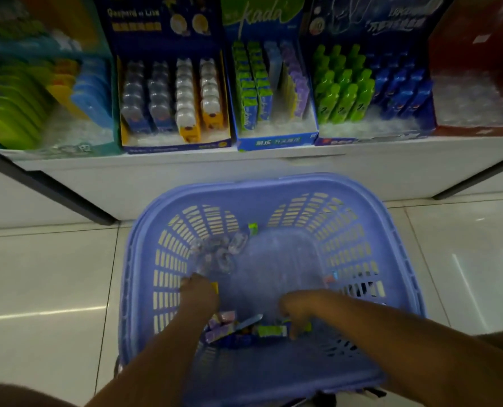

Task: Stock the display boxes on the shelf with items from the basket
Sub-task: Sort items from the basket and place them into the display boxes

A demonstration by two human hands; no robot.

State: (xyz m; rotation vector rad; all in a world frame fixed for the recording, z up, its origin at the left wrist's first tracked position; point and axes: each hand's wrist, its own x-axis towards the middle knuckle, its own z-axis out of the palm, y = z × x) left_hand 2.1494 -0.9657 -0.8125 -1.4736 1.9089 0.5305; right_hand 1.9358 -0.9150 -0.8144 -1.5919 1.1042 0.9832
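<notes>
A lavender plastic basket (pixel 273 195) stands on the floor before a low white shelf (pixel 185 168). Both my hands reach into it. My left hand (pixel 199 292) is down at the basket's left side, its fingers by a clear blister pack (pixel 219 251) and a yellow item; whether it grips anything is hidden by blur. My right hand (pixel 298 306) hovers over small purple and green packets (pixel 244 329) on the basket floor, fingers curled downward. On the shelf stand display boxes: a dark blue one (pixel 174 98), a blue one with green and purple packs (pixel 271 89), and one with green and blue bottles (pixel 370 86).
A teal display box (pixel 39 95) with green, yellow and blue items stands at the shelf's left end, a red box (pixel 479 69) at its right. Dark metal shelf legs (pixel 53 192) angle down at both sides. Pale glossy floor tiles surround the basket.
</notes>
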